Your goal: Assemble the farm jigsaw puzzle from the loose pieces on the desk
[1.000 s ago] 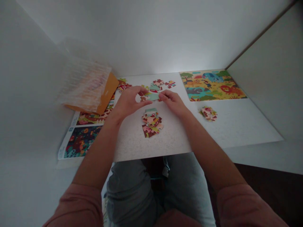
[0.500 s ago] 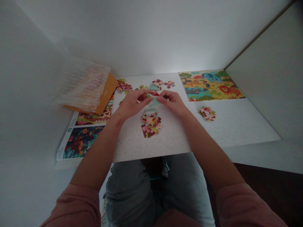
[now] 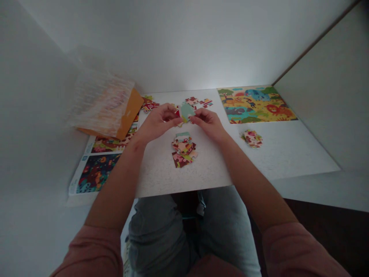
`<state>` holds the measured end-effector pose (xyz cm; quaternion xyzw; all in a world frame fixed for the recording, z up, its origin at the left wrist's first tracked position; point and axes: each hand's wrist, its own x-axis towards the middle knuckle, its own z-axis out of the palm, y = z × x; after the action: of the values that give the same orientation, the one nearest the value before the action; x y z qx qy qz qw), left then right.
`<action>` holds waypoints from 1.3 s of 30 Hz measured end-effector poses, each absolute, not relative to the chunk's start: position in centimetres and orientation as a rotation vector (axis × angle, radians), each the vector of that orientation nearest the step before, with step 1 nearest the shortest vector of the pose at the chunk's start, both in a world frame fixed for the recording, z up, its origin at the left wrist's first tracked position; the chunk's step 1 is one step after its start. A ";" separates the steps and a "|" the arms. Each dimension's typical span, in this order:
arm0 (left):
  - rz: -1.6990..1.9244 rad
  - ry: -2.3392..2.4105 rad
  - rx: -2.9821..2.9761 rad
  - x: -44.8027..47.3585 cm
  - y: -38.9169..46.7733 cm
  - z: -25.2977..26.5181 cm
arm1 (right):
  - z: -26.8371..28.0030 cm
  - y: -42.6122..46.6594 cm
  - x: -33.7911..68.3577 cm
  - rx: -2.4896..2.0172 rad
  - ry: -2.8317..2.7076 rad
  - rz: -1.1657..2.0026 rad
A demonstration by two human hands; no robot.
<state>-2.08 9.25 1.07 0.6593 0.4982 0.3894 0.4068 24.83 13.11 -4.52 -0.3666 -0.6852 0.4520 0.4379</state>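
**Both your hands pinch a mint-green puzzle piece over the middle of the tabletop**

Your left hand (image 3: 157,121) pinches the left side of the mint-green puzzle piece (image 3: 188,110) between thumb and curled fingers, with a bit of red showing beside the fingertips. Your right hand (image 3: 211,124) pinches its lower right side, the thumb in front and the fingers bent behind. Whether you hold one piece or several joined is too small to tell. You have it above the tabletop (image 3: 207,173), between the near and far edges.

Just nearer to you, toward the near edge, lies an overlapping heap of puzzle pieces (image 3: 184,149). Beyond your hands, near the far edge, you have a striped piece (image 3: 206,103) and, left of it, some red-and-cream pieces (image 3: 191,100); more red pieces (image 3: 150,105) lie by the far left corner. At the far right corner sits a flat animal picture (image 3: 256,104), with a small pile of pieces (image 3: 253,139) nearer to you. On your left, a clear plastic bag (image 3: 100,102) and an orange sheet (image 3: 132,111) partly cover printed pictures (image 3: 98,173).
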 end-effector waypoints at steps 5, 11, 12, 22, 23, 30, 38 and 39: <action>1.090 1.529 1.664 -4.2 10.7 0.5 | -3.7 12.9 25.0 -0.904 -1.713 1.158; 0.763 1.906 1.870 -6.8 10.2 0.6 | -3.1 12.2 25.3 -0.887 -1.957 1.125; 0.651 1.952 1.912 -7.2 9.8 0.8 | -3.2 12.1 25.4 -0.944 -1.961 1.065; 0.125 2.033 1.957 -10.1 8.5 1.6 | -4.2 12.6 25.4 -1.066 -1.935 0.971; 0.132 2.026 1.945 -9.9 8.5 1.6 | -4.2 12.6 25.4 -1.073 -1.924 0.969; 0.397 1.944 1.939 -7.9 8.2 2.0 | -4.7 12.8 25.5 -1.102 -1.898 0.968; 0.808 1.593 1.687 -5.0 9.3 1.8 | -4.7 12.7 25.3 -1.089 -1.854 1.012; 0.855 1.561 1.653 -4.6 9.3 1.8 | -4.6 12.7 25.3 -1.081 -1.855 1.020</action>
<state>-4.59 9.34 1.78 0.6379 0.6022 0.3299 0.3487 25.32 12.69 -4.59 -0.4218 -0.7240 0.3982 0.3733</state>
